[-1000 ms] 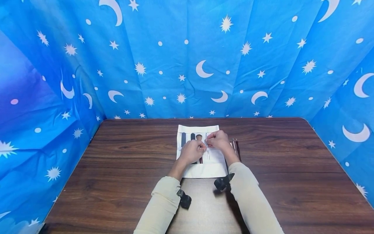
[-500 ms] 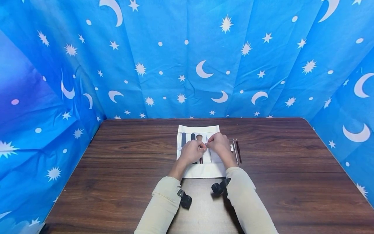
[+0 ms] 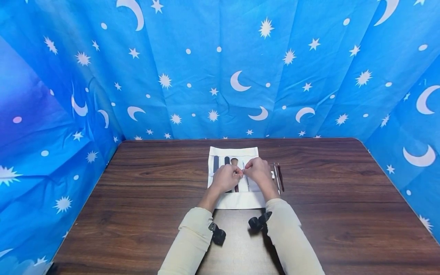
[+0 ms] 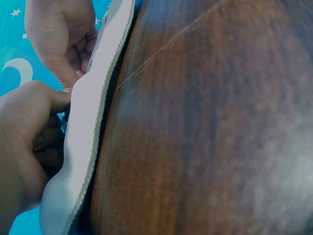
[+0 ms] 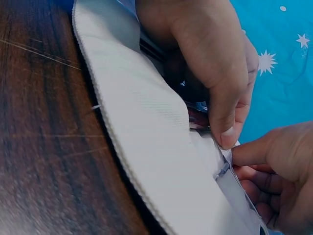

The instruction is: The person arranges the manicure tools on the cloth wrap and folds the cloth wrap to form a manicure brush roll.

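Note:
A white fabric tool roll (image 3: 240,201) lies unfolded on the table with slim tools in its pocket. My left hand (image 3: 225,178) rests over it and pinches the pocket's upper edge between thumb and finger. Close beside it, my right hand (image 3: 259,170) has thumb and fingertips together at a slim silver tool (image 3: 248,185), whose lower part sits in the pocket. The fingertips of both hands nearly meet in the right wrist view. Left of them, a brush (image 3: 234,161) and two dark flat files, one of them a black file (image 3: 227,160), stand in the pocket, partly hidden by my left hand.
Just right of the roll, a silver tool (image 3: 277,178) and a dark reddish tool (image 3: 281,177) lie on the wooden table (image 3: 154,183). A blue curtain (image 3: 206,68) with moons and stars hangs behind the table.
The slim silver tool has slid down toward me into the pocket, and my right hand has come slightly lower with it. My left hand stays in place.

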Action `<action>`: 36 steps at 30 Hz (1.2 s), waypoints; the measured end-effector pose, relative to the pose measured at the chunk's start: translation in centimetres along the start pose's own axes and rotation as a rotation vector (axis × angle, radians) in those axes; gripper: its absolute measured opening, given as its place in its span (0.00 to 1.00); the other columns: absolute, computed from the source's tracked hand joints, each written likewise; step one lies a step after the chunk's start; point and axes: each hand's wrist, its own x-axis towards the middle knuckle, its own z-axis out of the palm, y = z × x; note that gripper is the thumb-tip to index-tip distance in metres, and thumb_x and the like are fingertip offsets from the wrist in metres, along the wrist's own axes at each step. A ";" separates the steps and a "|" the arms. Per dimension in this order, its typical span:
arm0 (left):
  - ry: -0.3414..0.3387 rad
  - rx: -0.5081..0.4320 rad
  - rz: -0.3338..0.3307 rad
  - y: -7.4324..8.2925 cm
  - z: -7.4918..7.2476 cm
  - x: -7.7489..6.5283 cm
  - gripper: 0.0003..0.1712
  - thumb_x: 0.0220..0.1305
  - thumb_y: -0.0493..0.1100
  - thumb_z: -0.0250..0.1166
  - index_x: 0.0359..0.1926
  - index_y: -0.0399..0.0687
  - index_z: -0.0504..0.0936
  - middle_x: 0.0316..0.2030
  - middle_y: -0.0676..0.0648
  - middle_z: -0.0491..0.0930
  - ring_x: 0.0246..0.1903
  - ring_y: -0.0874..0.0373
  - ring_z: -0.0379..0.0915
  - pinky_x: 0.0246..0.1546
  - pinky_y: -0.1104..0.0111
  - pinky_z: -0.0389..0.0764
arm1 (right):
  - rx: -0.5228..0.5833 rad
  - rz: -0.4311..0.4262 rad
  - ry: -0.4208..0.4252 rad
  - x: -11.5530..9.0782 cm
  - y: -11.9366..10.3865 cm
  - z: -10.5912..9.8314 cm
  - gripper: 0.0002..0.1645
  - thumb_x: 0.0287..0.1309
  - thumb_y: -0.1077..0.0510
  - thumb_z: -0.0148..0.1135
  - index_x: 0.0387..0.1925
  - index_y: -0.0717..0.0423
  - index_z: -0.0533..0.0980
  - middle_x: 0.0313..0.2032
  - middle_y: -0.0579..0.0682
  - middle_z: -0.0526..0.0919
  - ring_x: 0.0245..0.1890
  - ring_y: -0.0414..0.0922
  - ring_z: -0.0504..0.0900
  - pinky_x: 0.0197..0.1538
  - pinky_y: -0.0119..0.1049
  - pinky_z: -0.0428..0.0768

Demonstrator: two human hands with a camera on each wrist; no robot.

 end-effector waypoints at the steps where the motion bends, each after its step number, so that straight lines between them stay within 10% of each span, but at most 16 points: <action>1: -0.001 0.004 0.000 0.0 0.0 0.0 0.07 0.68 0.45 0.66 0.36 0.51 0.89 0.18 0.56 0.77 0.20 0.64 0.66 0.22 0.72 0.63 | 0.007 -0.009 -0.005 0.0 0.1 -0.1 0.06 0.54 0.56 0.71 0.33 0.55 0.86 0.37 0.54 0.90 0.41 0.53 0.83 0.49 0.48 0.78; 7: -0.005 0.034 -0.006 0.1 0.1 0.1 0.07 0.68 0.46 0.66 0.37 0.53 0.90 0.21 0.57 0.80 0.23 0.64 0.70 0.25 0.72 0.67 | 0.101 -0.102 -0.015 0.2 1.2 -0.8 0.10 0.59 0.56 0.69 0.38 0.59 0.86 0.37 0.56 0.90 0.38 0.51 0.84 0.43 0.39 0.77; 16: -0.012 0.075 0.010 0.4 0.0 0.2 0.08 0.69 0.45 0.64 0.38 0.52 0.89 0.29 0.52 0.87 0.30 0.59 0.78 0.35 0.65 0.77 | 0.236 -0.274 0.181 -0.1 5.3 -4.0 0.08 0.61 0.64 0.65 0.40 0.65 0.85 0.35 0.61 0.89 0.32 0.44 0.83 0.38 0.32 0.75; 26: 0.017 0.121 0.011 1.5 0.0 -0.2 0.08 0.69 0.43 0.63 0.42 0.49 0.89 0.31 0.49 0.87 0.22 0.61 0.74 0.30 0.66 0.77 | 0.042 -0.118 0.171 -0.8 8.8 -7.0 0.11 0.64 0.57 0.64 0.40 0.61 0.85 0.33 0.58 0.88 0.33 0.51 0.83 0.41 0.42 0.75; 36: -0.050 -0.018 0.011 2.7 1.0 0.1 0.15 0.65 0.42 0.68 0.50 0.41 0.86 0.13 0.55 0.65 0.12 0.66 0.56 0.16 0.75 0.59 | -0.063 0.037 0.084 -0.7 9.4 -6.7 0.16 0.62 0.50 0.69 0.37 0.61 0.84 0.35 0.58 0.88 0.39 0.56 0.81 0.47 0.51 0.75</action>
